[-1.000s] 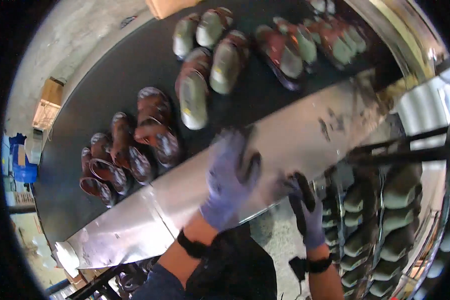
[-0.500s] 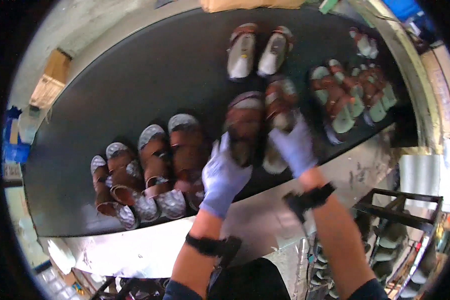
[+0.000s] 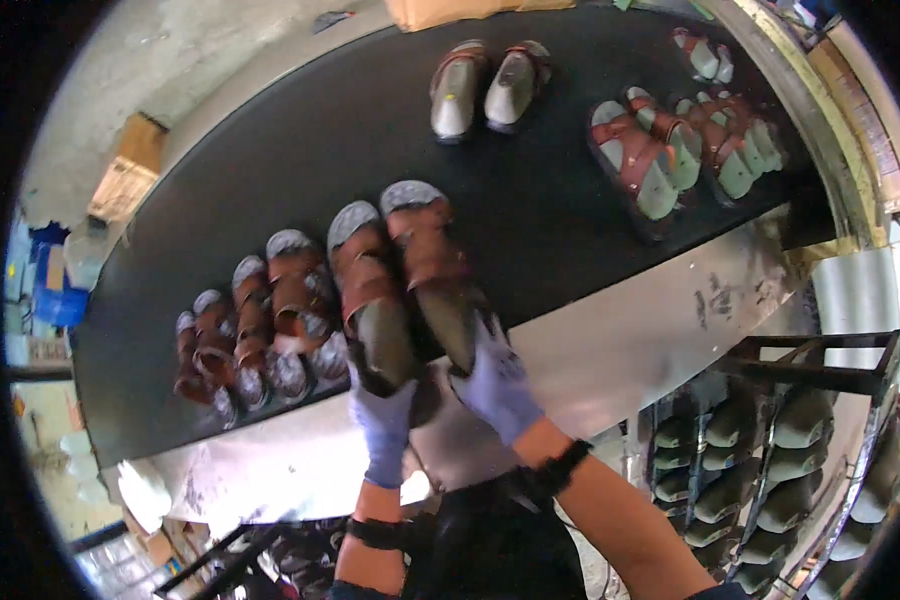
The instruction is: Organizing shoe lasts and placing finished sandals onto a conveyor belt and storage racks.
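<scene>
My gloved left hand point(image 3: 382, 415) grips the heel end of a brown strapped sandal point(image 3: 372, 280), which has a grey-green foot form in it. The matching sandal point(image 3: 432, 245) is held at its heel by my gloved right hand point(image 3: 500, 385). Both sandals point their toes away from me, over the near edge of the black conveyor belt point(image 3: 540, 230). Just left of them stands a row of brown sandals point(image 3: 295, 270) with shiny, pale soles. My fingertips are partly hidden behind the heels.
Another pair of sandals point(image 3: 458, 95) stands at the far middle of the belt. Several more sandals point(image 3: 635, 160) with pale forms sit at the right. A metal ledge point(image 3: 610, 290) borders the belt's near side. Below right is a black rack point(image 3: 800, 350) holding several foot forms point(image 3: 805, 415).
Both hands have moved left and toward me with the sandal pair, now beside the row on the left. The view has shifted somewhat too.
</scene>
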The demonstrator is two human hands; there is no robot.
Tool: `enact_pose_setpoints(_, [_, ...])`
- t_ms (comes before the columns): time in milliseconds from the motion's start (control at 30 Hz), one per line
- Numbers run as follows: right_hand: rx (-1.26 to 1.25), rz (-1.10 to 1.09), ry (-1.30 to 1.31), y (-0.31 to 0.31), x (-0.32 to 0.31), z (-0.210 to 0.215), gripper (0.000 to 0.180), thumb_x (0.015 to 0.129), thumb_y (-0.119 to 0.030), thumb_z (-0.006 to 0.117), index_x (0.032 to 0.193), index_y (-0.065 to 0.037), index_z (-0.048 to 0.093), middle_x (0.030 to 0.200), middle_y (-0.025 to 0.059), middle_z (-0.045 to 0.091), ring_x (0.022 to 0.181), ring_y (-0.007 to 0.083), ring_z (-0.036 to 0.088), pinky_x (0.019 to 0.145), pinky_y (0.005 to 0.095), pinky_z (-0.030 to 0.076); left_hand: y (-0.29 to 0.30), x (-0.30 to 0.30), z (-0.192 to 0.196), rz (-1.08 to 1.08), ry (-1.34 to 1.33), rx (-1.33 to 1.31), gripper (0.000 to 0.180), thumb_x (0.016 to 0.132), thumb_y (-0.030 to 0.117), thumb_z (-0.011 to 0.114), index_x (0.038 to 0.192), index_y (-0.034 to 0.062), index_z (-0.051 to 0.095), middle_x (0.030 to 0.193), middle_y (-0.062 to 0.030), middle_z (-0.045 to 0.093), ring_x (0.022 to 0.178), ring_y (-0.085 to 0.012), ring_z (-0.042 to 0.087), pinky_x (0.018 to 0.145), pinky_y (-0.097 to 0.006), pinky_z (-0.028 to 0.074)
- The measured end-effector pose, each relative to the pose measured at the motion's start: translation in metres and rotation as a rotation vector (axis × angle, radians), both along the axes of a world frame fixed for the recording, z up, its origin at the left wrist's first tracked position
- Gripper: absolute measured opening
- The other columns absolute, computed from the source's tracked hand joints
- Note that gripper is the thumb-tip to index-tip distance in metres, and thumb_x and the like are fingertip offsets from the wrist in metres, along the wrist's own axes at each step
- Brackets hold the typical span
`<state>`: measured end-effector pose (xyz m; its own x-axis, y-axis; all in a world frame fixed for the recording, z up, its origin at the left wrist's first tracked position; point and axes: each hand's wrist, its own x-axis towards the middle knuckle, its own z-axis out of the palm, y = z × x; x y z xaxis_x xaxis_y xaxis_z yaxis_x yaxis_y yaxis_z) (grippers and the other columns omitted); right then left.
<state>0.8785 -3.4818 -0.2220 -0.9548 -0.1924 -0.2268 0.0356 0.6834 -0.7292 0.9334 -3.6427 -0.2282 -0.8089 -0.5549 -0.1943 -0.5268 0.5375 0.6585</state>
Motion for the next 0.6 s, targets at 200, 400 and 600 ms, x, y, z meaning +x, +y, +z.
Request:
enact_pose_setpoints(200, [-0.484,-0.121,-0.215,0.155,0.195,-0.041,0.084,0.067,-0.022,0.076,0.135,0.001,0.032,0.133,0.021,0.042,0.119,0.0346,0.046,0.103,0.0414,0.037,0.087,0.197,-0.042,0.127,0.05,1.208,0.065,0.073,0.003,0.066,0.132,-0.001,0.039,0.113,-0.0162,0.057,0.092,-0.0244,0.06,0.081,-0.032,0.051])
enact_pose_setpoints(400, [-1.227,-0.935,-0.732,0.244,0.455,-0.072,0.059,0.08,-0.012,0.066,0.132,-0.001,0.041,0.126,0.0112,0.052,0.113,0.0235,0.05,0.097,0.0331,0.041,0.152,0.39,-0.133,0.063,-0.566,1.428,0.052,0.079,0.004,0.06,0.128,-0.0003,0.042,0.113,-0.0155,0.059,0.093,-0.0254,0.062,0.083,-0.036,0.052])
enact_pose_setpoints(600, [-0.961,-1.679,-0.43,0.294,0.783,-0.155,0.033,0.09,-0.018,0.048,0.117,0.0,0.055,0.115,0.0102,0.058,0.109,0.022,0.053,0.098,0.0347,0.04,0.355,0.498,-0.162,-0.547,-1.186,1.306,0.051,0.071,0.012,0.075,0.117,0.0019,0.054,0.106,-0.007,0.061,0.091,-0.0166,0.06,0.08,-0.031,0.051])
